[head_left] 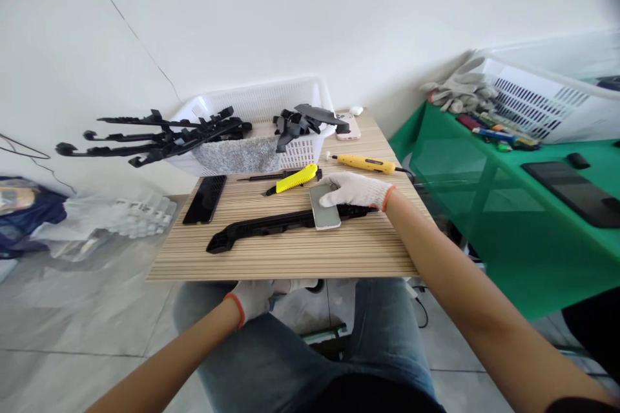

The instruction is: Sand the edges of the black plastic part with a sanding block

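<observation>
Black part (271,225) on table (300,259), white wall (368,19)

From over here, the desk (290,266) shows thin dark stripes on pale tan. The right hand (356,190) and left hand (256,300) are gloved white, with orange cuffs (389,198). The slab (327,214) looks grey-green, white-edged; the long plastic part (266,226) is black, the utility knife (296,179) neon yellow, the pen-shaped power tool (365,162) a warmer yellow.

No lettering or numbers readable.

Part (271,226) on table (290,264), basket (304,153) behind, cutter (296,179) between.
</observation>
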The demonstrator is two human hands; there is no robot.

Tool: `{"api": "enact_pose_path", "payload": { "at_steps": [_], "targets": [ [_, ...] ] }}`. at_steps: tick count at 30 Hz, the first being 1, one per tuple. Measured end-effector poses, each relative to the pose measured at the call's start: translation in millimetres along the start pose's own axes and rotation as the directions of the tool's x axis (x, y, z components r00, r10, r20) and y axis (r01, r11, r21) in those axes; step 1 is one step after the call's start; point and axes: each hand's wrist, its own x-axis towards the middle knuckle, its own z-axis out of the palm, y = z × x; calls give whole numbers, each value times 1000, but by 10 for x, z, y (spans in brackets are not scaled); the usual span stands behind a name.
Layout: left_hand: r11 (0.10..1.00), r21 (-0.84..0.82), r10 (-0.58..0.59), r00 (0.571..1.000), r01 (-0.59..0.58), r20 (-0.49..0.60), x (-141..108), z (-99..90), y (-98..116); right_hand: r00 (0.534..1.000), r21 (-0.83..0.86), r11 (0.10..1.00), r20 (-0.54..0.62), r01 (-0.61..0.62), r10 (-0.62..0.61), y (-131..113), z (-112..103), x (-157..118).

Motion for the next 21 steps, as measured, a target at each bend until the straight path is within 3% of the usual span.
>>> {"api": "enact_pose_path", "payload": {
  "at_steps": [5,13,21],
  "targets": [
    [996,52,-71,997,71,-6,-138,-105,-85,1000,-39,999,-4,7,-8,-17,-12,-7],
    [994,-4,-107,992,107,-70,-210,-208,-547,1000,-43,999,-4,17,-18,4,-3,13],
    [987,-120,-122,983,106,-138,-108,-222,-638,999,-31,999,-27,25,-26,-11,15,11]
  ]
}}
